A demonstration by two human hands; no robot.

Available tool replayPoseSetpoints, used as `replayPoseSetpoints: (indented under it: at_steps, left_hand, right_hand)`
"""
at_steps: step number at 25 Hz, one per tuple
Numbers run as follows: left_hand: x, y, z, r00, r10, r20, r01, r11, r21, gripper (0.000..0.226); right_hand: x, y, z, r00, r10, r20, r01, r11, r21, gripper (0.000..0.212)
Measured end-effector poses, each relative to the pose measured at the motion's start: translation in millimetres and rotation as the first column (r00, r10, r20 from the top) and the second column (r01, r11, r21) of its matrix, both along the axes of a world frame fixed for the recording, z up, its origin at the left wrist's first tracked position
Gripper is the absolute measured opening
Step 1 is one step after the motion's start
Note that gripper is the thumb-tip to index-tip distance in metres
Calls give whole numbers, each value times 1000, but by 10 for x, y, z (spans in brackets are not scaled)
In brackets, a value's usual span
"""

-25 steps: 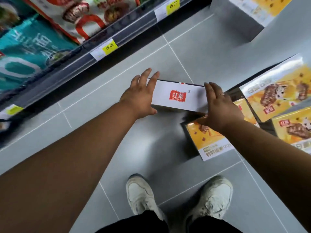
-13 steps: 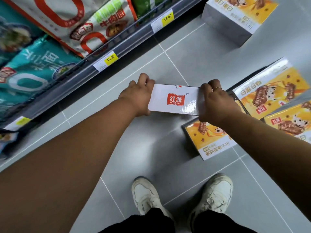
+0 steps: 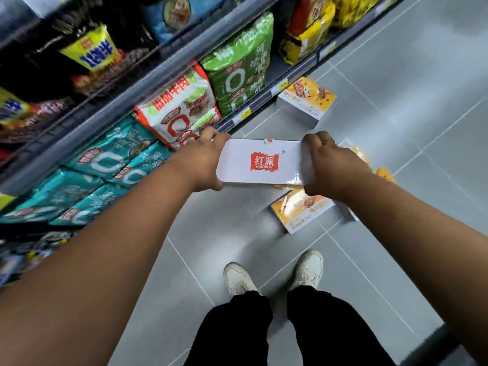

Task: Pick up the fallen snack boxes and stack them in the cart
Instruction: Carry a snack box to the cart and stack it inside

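the white rectangular cardboard snack box with a red logo (image 3: pixel 264 162) is held up off the grey tiled floor (image 3: pixel 401 75), white face toward the camera. the left hand (image 3: pixel 203 161) grips its left end and the right hand (image 3: pixel 328 165) its right end, with fingers curled over the far edge on both. just below the box an orange snack box (image 3: pixel 301 211) lies flat on the floor. beyond the box, another orange-topped box (image 3: pixel 306 101) lies near the foot of the grey store shelf (image 3: pixel 148 85). left of the box are bagged snacks, and below it are two white shoes (image 3: pixel 237 280).
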State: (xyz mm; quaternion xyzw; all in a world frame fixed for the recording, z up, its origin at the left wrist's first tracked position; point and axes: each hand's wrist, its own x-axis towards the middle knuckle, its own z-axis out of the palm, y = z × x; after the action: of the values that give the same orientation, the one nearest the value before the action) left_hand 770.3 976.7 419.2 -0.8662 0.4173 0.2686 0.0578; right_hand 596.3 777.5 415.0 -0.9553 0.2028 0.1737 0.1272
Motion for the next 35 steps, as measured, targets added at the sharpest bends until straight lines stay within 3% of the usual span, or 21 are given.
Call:
replayPoseSetpoints:
  at_steps: [7, 15, 25, 35]
  left_hand:
    - [-370, 25, 2010, 996, -73, 55, 78, 991, -112, 102]
    - [-885, -497, 3375, 938, -328, 111, 345, 916, -205, 100]
    - [-2147, -1672, 4363, 870, -476, 126, 492, 835, -245, 86]
    - [-2707, -3062, 4901, 779, -607, 155, 623, 724, -296, 85]
  right_hand:
    - [-496, -62, 2013, 996, 47, 74, -37, 992, -120, 96]
    - [-1483, -320, 3334, 991, -78, 106, 91, 988, -121, 92]
    - [-2942, -1268, 4604, 990, -129, 56, 136, 979, -154, 86]
    - [-3776, -2231, 5093, 978, -190, 88, 207, 938, -276, 91]
